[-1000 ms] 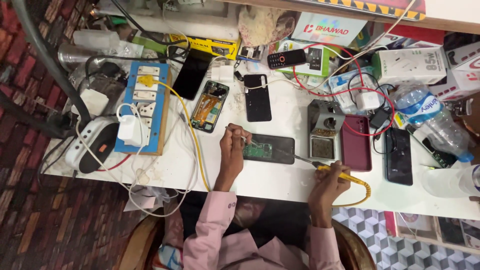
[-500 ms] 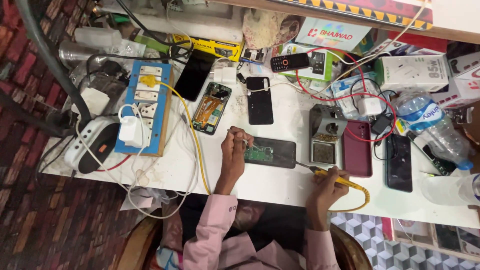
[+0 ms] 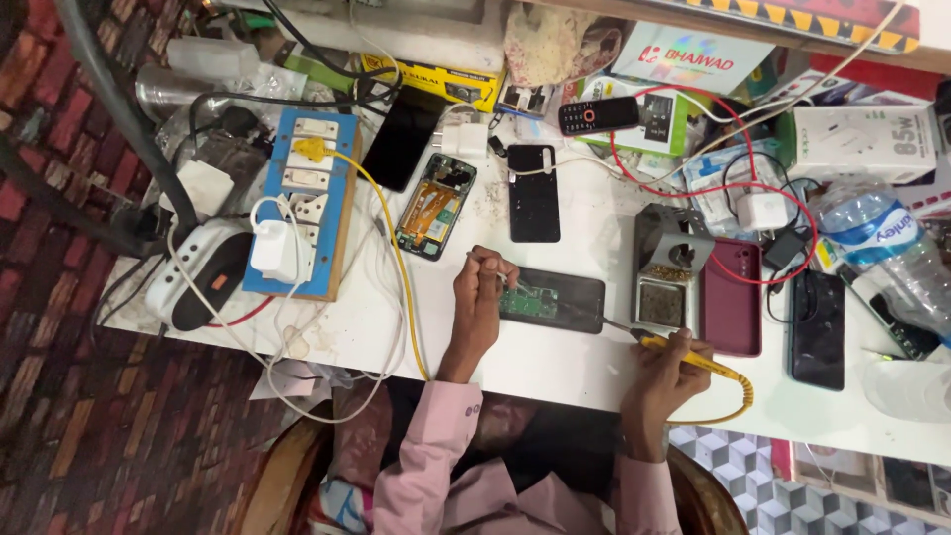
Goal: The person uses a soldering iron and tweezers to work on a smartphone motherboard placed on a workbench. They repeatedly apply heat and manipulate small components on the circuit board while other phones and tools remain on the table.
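Opened phone [image 3: 551,300], back cover off and green board exposed, lies flat on the white worktable [image 3: 555,367] near its front edge, directly ahead of me. My left hand [image 3: 479,297] sits at the phone's 9 o'clock end, fingers pinched together on a thin metal tool, apparently tweezers [image 3: 495,269], its tip resting on the board. My right hand [image 3: 672,365] is at the phone's 4 o'clock, closed around the yellow handle of a soldering iron [image 3: 662,342]; the iron's tip reaches the phone's right end, though I cannot tell whether it touches. At 3 o'clock of the phone, just beside it, stands a grey iron stand [image 3: 666,266], and beyond that lies a maroon phone case [image 3: 732,297]. At 12 o'clock lies a black handset [image 3: 534,192], face down. At 10 o'clock rests a second stripped phone [image 3: 435,206] showing orange flex. Further out at 9 o'clock sits a blue switchboard [image 3: 301,206] carrying a white charger [image 3: 274,251]. A plastic water bottle [image 3: 889,253] lies well apart at 3 o'clock
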